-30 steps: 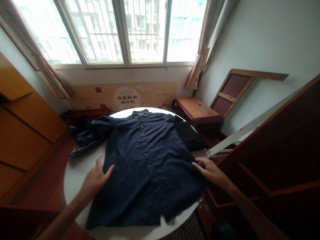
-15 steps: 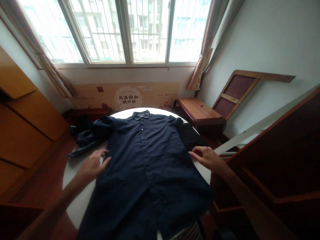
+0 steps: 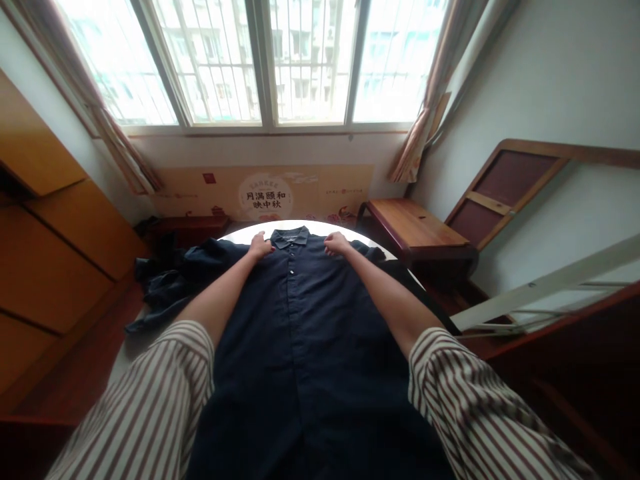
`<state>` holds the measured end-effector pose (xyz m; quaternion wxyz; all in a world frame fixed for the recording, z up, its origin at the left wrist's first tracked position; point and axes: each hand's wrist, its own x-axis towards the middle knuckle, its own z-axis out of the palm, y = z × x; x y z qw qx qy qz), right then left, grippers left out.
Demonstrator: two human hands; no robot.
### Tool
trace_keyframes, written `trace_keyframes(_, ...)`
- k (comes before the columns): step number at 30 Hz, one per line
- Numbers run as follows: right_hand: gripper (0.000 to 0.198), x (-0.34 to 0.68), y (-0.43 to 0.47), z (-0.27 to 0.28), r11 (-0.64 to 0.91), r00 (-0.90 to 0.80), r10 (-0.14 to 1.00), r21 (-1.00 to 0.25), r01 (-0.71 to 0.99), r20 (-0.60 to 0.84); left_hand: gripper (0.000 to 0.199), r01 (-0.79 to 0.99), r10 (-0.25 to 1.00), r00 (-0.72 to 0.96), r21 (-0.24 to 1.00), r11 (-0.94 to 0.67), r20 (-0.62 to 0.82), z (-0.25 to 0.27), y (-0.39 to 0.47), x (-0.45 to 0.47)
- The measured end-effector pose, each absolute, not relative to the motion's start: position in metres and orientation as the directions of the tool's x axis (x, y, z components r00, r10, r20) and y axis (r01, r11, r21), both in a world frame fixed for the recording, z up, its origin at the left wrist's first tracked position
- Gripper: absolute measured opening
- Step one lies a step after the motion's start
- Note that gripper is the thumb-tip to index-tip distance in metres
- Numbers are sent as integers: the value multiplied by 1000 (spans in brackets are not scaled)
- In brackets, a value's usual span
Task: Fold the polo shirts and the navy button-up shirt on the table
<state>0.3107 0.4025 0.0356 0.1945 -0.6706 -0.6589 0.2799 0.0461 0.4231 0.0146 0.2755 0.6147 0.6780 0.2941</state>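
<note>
A dark navy button-up shirt (image 3: 320,320) lies front side up, its collar (image 3: 290,237) at the far edge of the table. My left hand (image 3: 260,247) is at the shoulder left of the collar, its thumb and fingers apart. On the other shoulder rests my right hand (image 3: 337,244), with its fingers curled together against the cloth; the fingertips are partly hidden. Both arms reach out over the shirt. The shirt's lower part runs toward me out of view.
Crumpled dark clothing (image 3: 167,287) lies at the left of the white round table (image 3: 240,233). Black cloth (image 3: 405,283) is on the right. A wooden bench (image 3: 417,223) stands beyond, with a leaning wooden frame (image 3: 493,193) and a pale rail (image 3: 530,283) nearby.
Both hands have moved forward from the sides of the shirt to its shoulders near the collar. My right fingers have closed more. The view has shifted slightly left.
</note>
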Motion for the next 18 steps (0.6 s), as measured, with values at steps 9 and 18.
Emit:
trace_keyframes(9,36,318,448,6,-105,66,993,-446,889,-103,42,758,995,-91,650,50,30,-5,460,46)
trace_keyframes(18,52,312,434,7,99,-66,993,-358,929,102,65,832,958,22,526,-177,286,-7,454,63)
